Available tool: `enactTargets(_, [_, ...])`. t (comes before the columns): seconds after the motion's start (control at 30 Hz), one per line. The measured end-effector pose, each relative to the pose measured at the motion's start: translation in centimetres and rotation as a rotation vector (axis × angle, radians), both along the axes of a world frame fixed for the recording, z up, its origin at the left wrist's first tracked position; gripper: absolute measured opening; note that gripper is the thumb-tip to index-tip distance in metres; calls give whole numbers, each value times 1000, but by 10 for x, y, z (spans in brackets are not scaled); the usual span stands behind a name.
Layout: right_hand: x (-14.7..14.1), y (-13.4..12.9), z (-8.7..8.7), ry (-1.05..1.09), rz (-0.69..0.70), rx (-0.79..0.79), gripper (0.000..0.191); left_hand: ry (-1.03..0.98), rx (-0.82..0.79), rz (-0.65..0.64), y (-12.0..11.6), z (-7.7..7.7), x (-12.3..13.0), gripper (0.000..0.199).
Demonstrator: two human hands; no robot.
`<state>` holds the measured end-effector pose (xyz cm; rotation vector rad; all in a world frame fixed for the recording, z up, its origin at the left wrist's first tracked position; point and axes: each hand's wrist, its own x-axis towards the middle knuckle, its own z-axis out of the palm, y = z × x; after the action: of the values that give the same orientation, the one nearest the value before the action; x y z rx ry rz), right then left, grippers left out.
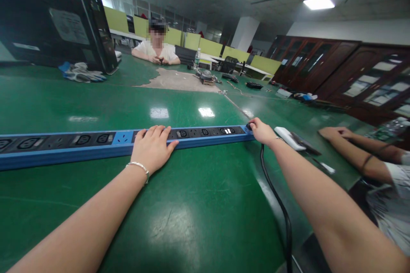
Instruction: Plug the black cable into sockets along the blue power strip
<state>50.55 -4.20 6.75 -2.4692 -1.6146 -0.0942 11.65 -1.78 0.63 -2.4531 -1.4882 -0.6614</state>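
A long blue power strip (96, 141) with black sockets lies across the green table (198, 217). My left hand (153, 148) rests flat on its middle, fingers spread over the sockets, a bracelet on the wrist. My right hand (262, 131) grips the strip's right end where the black cable (275, 198) comes out. The cable runs down toward me along the table.
A white device (290, 137) lies just right of my right hand. Another person's arm (355, 147) rests on the table at right. A black computer case (54, 21) and gloves (81, 73) stand far left; a seated person (156, 51) and small parts are at the far end.
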Motion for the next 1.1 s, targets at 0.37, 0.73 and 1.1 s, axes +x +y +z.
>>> enactTargets(0.37, [-14, -19, 12, 83, 57, 82, 32, 0, -13, -2, 2, 0, 0, 52])
enactTargets(0.73, [-34, 7, -1, -20, 55, -90, 34, -7, -10, 3, 1, 0, 0, 52])
enactTargets(1.1, [-32, 10, -3, -20, 18, -93, 34, -9, -6, -3, 1, 0, 0, 53])
